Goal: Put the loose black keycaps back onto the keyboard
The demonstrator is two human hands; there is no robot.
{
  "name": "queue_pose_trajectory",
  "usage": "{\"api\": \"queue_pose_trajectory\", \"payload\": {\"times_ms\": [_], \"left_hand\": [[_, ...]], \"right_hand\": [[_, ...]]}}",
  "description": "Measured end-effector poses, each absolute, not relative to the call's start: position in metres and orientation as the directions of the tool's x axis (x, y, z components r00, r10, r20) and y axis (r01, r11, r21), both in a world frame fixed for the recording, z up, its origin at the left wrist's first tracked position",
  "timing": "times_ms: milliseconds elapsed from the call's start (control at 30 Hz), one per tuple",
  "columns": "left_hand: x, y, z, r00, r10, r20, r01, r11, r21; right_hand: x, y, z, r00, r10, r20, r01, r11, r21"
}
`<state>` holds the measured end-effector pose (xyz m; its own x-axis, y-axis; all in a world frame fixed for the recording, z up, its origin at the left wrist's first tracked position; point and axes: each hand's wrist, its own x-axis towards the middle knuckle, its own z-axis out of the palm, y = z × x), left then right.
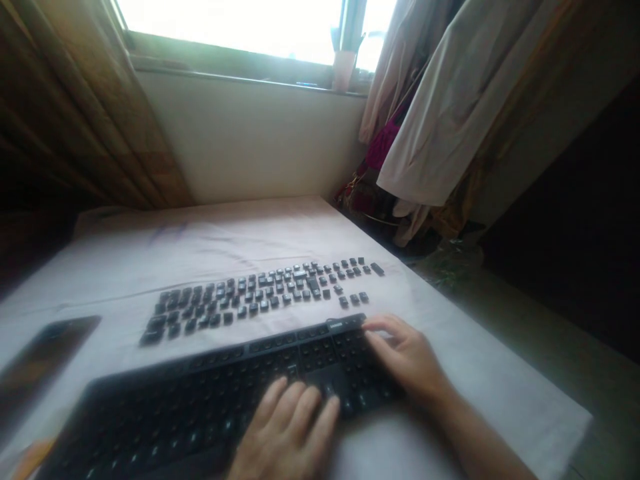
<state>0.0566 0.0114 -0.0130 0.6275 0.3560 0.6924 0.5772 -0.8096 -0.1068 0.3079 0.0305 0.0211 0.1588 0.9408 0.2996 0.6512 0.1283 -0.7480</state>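
A black keyboard [200,390] lies at a slant across the near part of the cloth-covered table. Much of its face shows small key sockets without caps, though motion blur hides detail. My left hand [293,430] rests palm down over its near middle, fingers stretched and slightly apart. At the far right corner, my right hand [407,357] has thumb and forefinger brought together at the keyboard's edge; its other fingers are partly hidden. Behind the keyboard, loose black keycaps [250,293] lie in several rows on the cloth.
A dark phone-like slab [47,360] lies on the left of the pale tablecloth [440,313]. Something orange [35,457] shows at the lower left. Beyond are a window [235,27], a curtain [85,100] and hanging clothes [445,113]. The table's right edge drops to the floor.
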Motion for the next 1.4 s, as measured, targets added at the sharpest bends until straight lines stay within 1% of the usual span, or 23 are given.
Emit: {"api": "queue_pose_trajectory", "payload": {"times_ms": [133,267,333,433,500,567,633,733,900,1067,1233,1333,1400], "left_hand": [[0.055,0.013,-0.015,0.604,0.344,0.719,0.578,-0.810,-0.099],[0.054,0.015,-0.014,0.597,0.333,0.730,0.576,-0.811,-0.102],[0.055,0.015,-0.012,0.597,0.334,0.729,0.577,-0.810,-0.102],[0.056,0.015,-0.011,0.585,0.343,0.735,0.585,-0.806,-0.088],[0.057,0.015,-0.010,0.580,0.349,0.736,0.585,-0.807,-0.079],[0.057,0.014,-0.010,0.580,0.347,0.737,0.584,-0.808,-0.079],[0.056,0.014,-0.011,0.589,0.344,0.732,0.584,-0.807,-0.091],[0.055,0.013,-0.011,0.613,0.348,0.709,0.585,-0.803,-0.111],[0.053,0.012,-0.011,0.626,0.383,0.679,0.576,-0.814,-0.073],[0.052,0.009,-0.006,0.650,0.411,0.639,0.577,-0.815,-0.063],[0.053,0.008,-0.002,0.643,0.432,0.633,0.566,-0.825,-0.012],[0.054,0.007,-0.001,0.633,0.438,0.638,0.560,-0.828,0.013],[0.054,0.006,0.000,0.638,0.444,0.630,0.566,-0.824,0.008]], "right_hand": [[0.307,0.032,0.021,0.098,0.935,0.340,0.672,0.190,-0.716],[0.318,0.040,0.037,-0.040,0.963,0.268,0.713,0.215,-0.667],[0.324,0.051,0.047,-0.063,0.968,0.244,0.794,0.197,-0.575],[0.329,0.073,0.057,-0.097,0.963,0.253,0.916,0.186,-0.355],[0.328,0.088,0.059,-0.129,0.968,0.216,0.957,0.179,-0.229],[0.325,0.100,0.058,-0.179,0.969,0.170,0.968,0.205,-0.145],[0.323,0.108,0.056,-0.215,0.966,0.142,0.967,0.231,-0.104],[0.322,0.113,0.051,-0.224,0.966,0.130,0.968,0.237,-0.087],[0.323,0.116,0.048,-0.238,0.965,0.109,0.967,0.246,-0.070],[0.322,0.119,0.047,-0.254,0.962,0.102,0.963,0.261,-0.063],[0.320,0.117,0.053,-0.230,0.965,0.127,0.969,0.239,-0.067],[0.317,0.101,0.065,-0.222,0.962,0.159,0.963,0.242,-0.119],[0.314,0.082,0.071,-0.279,0.945,0.170,0.907,0.318,-0.275]]}}
